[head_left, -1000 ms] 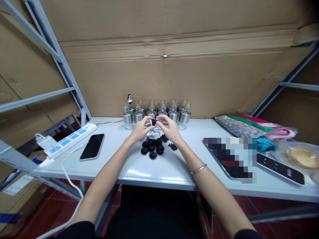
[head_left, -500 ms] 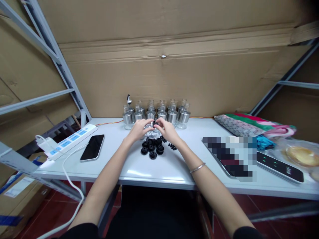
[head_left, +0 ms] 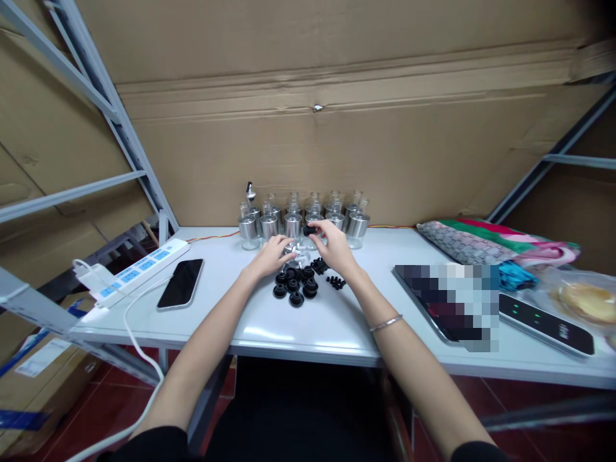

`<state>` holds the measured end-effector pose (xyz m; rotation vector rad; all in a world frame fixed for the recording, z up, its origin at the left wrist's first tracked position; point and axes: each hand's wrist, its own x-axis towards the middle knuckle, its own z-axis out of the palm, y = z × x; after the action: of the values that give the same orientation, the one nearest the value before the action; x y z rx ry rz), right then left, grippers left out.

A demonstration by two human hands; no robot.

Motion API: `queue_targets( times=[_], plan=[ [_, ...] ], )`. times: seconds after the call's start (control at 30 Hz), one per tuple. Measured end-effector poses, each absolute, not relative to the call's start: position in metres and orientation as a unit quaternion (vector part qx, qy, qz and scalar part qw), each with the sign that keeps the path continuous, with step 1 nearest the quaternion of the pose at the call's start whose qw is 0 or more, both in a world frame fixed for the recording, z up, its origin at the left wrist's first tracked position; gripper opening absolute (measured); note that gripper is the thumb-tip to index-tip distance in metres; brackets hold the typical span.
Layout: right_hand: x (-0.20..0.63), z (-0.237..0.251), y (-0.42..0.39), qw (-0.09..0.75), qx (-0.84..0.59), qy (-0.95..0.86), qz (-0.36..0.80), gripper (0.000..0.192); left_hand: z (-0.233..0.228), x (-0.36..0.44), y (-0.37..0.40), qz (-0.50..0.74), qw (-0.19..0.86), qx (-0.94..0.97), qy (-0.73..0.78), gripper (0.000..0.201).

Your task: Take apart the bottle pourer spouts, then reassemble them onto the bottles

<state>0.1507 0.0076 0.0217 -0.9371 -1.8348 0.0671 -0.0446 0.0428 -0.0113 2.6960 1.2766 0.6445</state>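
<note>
Two hands worked over small stopper parts near the back edge of the white surface (head_left: 298,324).

The right hand (head_left: 332,247) pinched a black stopper (head_left: 308,230) in a closed grip, raised just before the row of glass bottles (head_left: 303,221) with steel bases, apparently empty. The left hand (head_left: 272,255) rested with loosely curled fingers, holding nothing clear, on crinkled clear wrapping (head_left: 294,256), beside the heap of black stoppers (head_left: 294,289) kept within easy reach.

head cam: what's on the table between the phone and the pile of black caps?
Nothing: bare white table between the phone and the black caps; only the left hand and forearm pass above it, head view.
</note>
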Motion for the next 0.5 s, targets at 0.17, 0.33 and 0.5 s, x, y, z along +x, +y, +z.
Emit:
queue_targets(
  times=[0.17,0.33,0.5],
  plan=[
    [0.156,0.028,0.005,0.5,-0.414,-0.746,0.148,0.019,-0.021,-0.046,0.047,0.21,0.078,0.881,0.416,0.05],
    [0.155,0.028,0.001,0.421,-0.431,-0.757,0.253,0.023,-0.027,-0.043,0.048,0.211,0.051,0.879,0.424,0.048],
    [0.144,0.03,-0.008,0.337,-0.394,-0.82,0.244,0.016,-0.027,-0.043,0.049,0.206,0.038,0.888,0.41,0.037]
  ],
)
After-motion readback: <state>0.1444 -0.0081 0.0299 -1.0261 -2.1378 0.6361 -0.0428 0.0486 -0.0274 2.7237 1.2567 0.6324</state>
